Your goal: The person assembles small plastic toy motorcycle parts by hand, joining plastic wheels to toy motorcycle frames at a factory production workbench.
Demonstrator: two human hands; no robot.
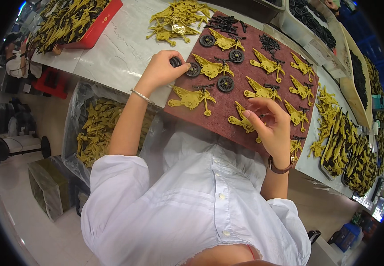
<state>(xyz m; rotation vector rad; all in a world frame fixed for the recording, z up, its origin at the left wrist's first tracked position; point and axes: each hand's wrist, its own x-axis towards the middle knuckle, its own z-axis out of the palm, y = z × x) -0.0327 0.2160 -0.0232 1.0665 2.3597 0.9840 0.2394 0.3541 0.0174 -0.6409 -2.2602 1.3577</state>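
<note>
My left hand (163, 70) is closed around a black toy wheel (175, 61) at the left edge of a reddish-brown mat (240, 71). Rows of yellow toy motorcycle bodies (192, 98) lie on the mat, several with black handlebars at their front ends. Two bodies at the upper left have black spoked wheels (225, 84) beside their ends. My right hand (269, 126), thumb and fingers curved but apart, is over the mat's near part. Just left of its thumb is another yellow motorcycle body (243, 118). No object shows between the right fingers.
Black rod-like parts (224, 24) and small black pieces (269, 44) are heaped on the mat's far side. A red bin (95, 33) of yellow parts stands far left. Plastic bins (311, 44) with black parts line the far right. A lined crate (98, 128) sits below the table.
</note>
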